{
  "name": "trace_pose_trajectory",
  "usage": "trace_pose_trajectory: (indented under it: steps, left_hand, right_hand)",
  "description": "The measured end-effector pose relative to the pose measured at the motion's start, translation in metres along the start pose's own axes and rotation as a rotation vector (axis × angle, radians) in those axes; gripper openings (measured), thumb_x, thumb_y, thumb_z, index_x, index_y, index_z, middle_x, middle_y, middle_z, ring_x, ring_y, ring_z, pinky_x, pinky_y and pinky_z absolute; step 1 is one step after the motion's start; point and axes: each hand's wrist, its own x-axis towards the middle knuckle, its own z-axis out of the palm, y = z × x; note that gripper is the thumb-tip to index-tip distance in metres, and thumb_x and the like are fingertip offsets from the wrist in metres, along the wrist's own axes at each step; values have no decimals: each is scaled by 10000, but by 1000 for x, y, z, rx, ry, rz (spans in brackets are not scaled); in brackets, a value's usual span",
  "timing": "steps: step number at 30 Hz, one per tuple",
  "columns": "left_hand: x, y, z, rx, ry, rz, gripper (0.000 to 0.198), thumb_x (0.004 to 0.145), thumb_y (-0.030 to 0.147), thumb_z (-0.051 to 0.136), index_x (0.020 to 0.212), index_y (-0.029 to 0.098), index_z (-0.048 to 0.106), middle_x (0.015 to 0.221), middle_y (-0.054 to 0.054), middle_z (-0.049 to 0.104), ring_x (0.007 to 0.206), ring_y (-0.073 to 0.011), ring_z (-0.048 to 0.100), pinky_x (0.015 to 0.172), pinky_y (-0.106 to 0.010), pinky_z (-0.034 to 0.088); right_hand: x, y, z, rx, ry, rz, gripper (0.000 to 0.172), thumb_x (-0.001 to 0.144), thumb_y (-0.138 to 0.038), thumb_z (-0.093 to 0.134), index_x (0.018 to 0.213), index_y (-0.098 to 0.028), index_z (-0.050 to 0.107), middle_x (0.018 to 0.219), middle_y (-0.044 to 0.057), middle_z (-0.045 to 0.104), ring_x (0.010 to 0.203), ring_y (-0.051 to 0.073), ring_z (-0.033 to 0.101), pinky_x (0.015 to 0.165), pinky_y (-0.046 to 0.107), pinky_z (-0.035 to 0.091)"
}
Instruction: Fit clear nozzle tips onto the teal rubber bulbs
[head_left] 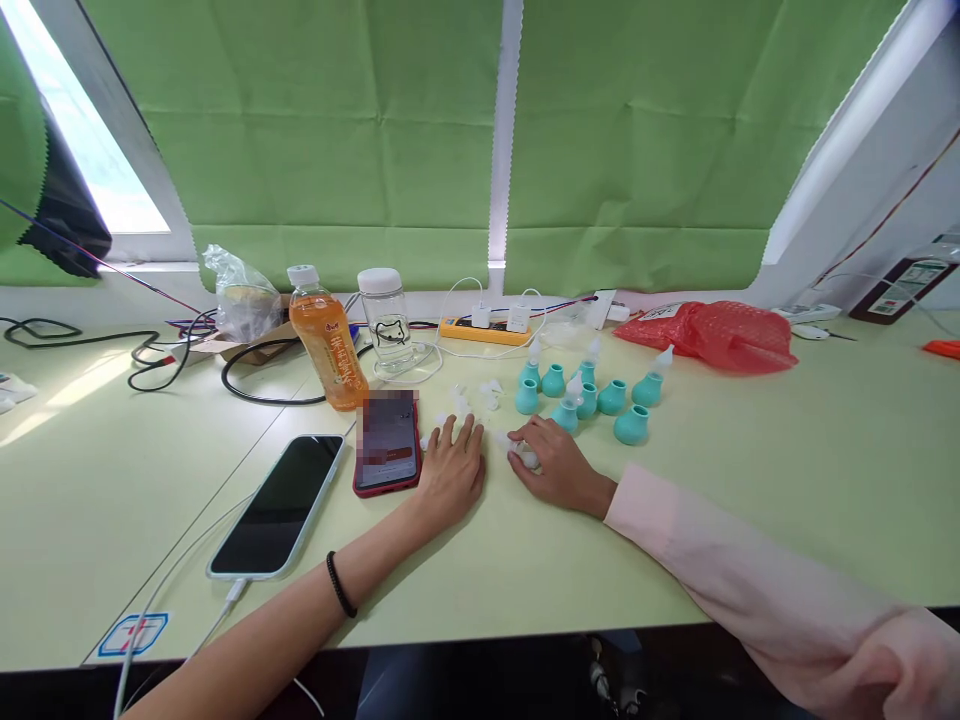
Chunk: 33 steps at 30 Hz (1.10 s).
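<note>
While the fingers of your right hand curl round a translucent piece on the table, I cannot tell whether they grip it. Your left hand lies palm down, fingers spread and relaxed, just beside loose translucent bits. Beyond your right hand stand nine squat teal bulbs; some have their round mouths open, and four show clear nozzles pointing up. Farther out, past the red-cased phone, a capped bottle holds orange drink, next to a clear jar with a white lid. Near the window, a clear bag wraps something roundish; at the right, the red bag's contents are hidden.
</note>
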Motion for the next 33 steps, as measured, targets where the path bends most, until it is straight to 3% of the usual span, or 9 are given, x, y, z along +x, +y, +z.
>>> trace_pose_trajectory:
  steps: [4,7,10,15,21,27,30,33]
  left_hand:
    - [2,-1,-1,9,4,15,424,771,152,372,1192,108,368,1252,-127,397,1145,-310,298,888,-440,307]
    - [12,-4,-1,26,39,38,429,770,125,380,1198,124,357,1248,-115,401,1126,-288,310,873,-412,318]
    - [30,-7,3,54,58,42,362,784,129,384,1144,139,425,1212,-96,436,1090,-283,329,833,-393,339]
    - [53,-10,12,57,57,26,191,774,138,417,830,124,599,954,-129,555,957,-310,398,683,-405,374]
    - [58,-14,16,-4,74,18,199,780,110,402,736,93,595,831,-146,567,895,-296,418,644,-399,374]
    - [35,-5,1,-183,114,4,154,795,170,428,829,117,568,802,-89,601,890,-224,447,687,-313,411]
    - [17,4,-10,-318,122,-20,138,788,205,450,812,150,574,722,-32,605,741,-152,508,630,-242,434]
    - [4,10,-14,-746,114,-174,132,745,230,495,771,156,601,724,-32,610,627,-127,531,597,-251,448]
  right_hand:
    - [-2,-9,-6,-47,121,-157,75,682,-179,473,745,-142,493,589,29,537,579,150,472,527,277,361]
    - [-7,-17,-7,-45,107,-277,33,646,-169,464,666,-154,484,492,-7,496,448,110,417,432,247,292]
    - [-11,-21,-5,1,67,-286,17,631,-171,456,634,-162,470,452,-29,480,392,91,386,407,236,266]
    - [-13,-17,-3,123,-26,-119,46,675,-186,449,704,-158,470,427,-54,460,380,72,401,408,207,286]
    - [-13,-12,-7,129,-88,80,97,713,-219,466,778,-153,498,554,-8,536,502,102,487,481,222,349]
    - [-14,-10,-13,340,-118,281,139,680,-172,512,819,-164,509,671,13,567,593,115,520,571,243,423]
    - [-13,-11,-16,523,-105,409,144,684,-196,525,826,-174,511,695,9,586,602,111,537,587,245,450]
    - [-11,-12,-16,676,-126,517,157,673,-230,552,814,-172,514,703,12,601,624,117,558,607,253,468]
